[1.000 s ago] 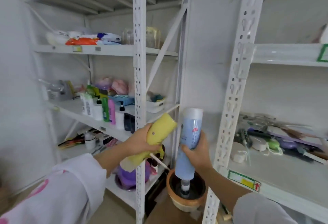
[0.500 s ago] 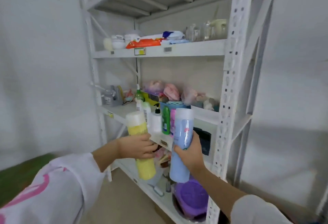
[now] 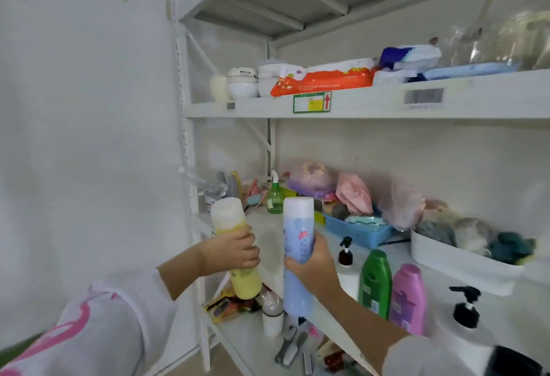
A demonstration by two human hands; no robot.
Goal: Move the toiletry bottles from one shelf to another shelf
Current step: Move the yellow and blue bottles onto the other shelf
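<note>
My left hand (image 3: 230, 252) grips a yellow bottle (image 3: 235, 244) with a pale cap, held upright in front of the white rack's left post. Just to its right, my right hand (image 3: 312, 265) holds a tall light-blue bottle (image 3: 298, 253) upright. Both bottles hover at the front edge of the middle shelf (image 3: 268, 226). On that shelf to the right stand a green bottle (image 3: 375, 283), a pink bottle (image 3: 408, 298), a white pump bottle (image 3: 345, 259) and a black pump head (image 3: 465, 305).
Behind on the middle shelf are a green spray bottle (image 3: 274, 198), a blue basket (image 3: 360, 231), bagged items and a white bin (image 3: 458, 259). The upper shelf (image 3: 372, 101) carries bowls and wipe packs. The lower shelf (image 3: 256, 337) holds a small white bottle, brushes and packets. A white wall is left.
The view has swung left and closer to the middle shelf. Both hands kept their bottles and brought them upright to that shelf's front edge.
</note>
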